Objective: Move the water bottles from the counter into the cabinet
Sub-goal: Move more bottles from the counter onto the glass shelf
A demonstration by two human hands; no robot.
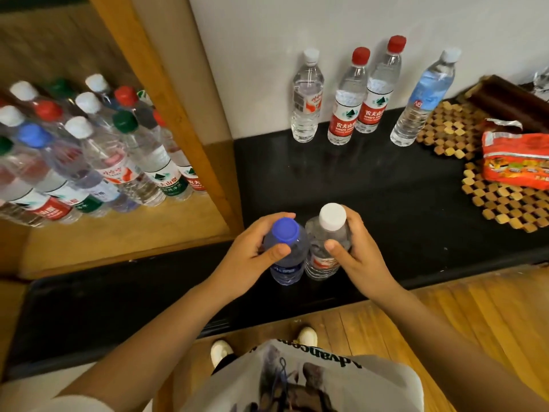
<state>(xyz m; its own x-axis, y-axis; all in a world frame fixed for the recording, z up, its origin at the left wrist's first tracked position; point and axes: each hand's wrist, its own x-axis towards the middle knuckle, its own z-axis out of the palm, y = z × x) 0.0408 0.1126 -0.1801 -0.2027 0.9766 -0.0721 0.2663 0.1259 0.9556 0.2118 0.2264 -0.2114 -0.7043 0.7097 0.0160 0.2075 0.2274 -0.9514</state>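
White printed T-shirt (303, 379), 2 white shoes (221, 350), bare forearms.

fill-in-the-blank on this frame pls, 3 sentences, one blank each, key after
1. The left hand grips a bottle with a ____ cap.
2. The right hand grips a bottle with a ____ cap.
3. Against the wall, ____ bottles stand upright on the counter.

Missing words: blue; white; four

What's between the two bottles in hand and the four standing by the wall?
Head view: only bare black counter lies between the held blue-capped bottle and white-capped bottle and the wall row.
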